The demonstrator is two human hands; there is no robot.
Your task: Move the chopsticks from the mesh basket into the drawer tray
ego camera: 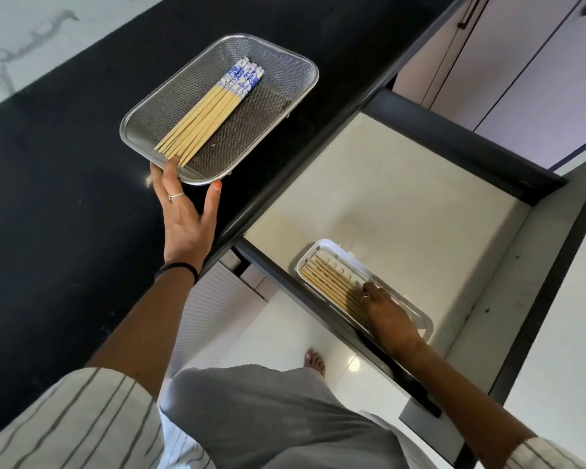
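Observation:
A steel mesh basket point(285, 76) stands on the black counter and holds several bamboo chopsticks point(203, 120) with blue-and-white ends. My left hand point(186, 211) grips the basket's near rim, thumb on the edge and fingers at the chopstick tips. In the open drawer, a white tray point(322, 248) holds several more chopsticks point(329, 286). My right hand point(389, 316) rests on top of those chopsticks inside the tray, fingers pressed down on them, and it hides their near ends.
The black counter point(65, 198) runs left and behind the basket. The drawer's pale floor point(403, 204) spreads beyond the tray, framed by dark drawer walls point(460, 143). Lilac cabinet doors point(521, 62) stand at the upper right. My bare foot point(315, 362) is on the white floor below.

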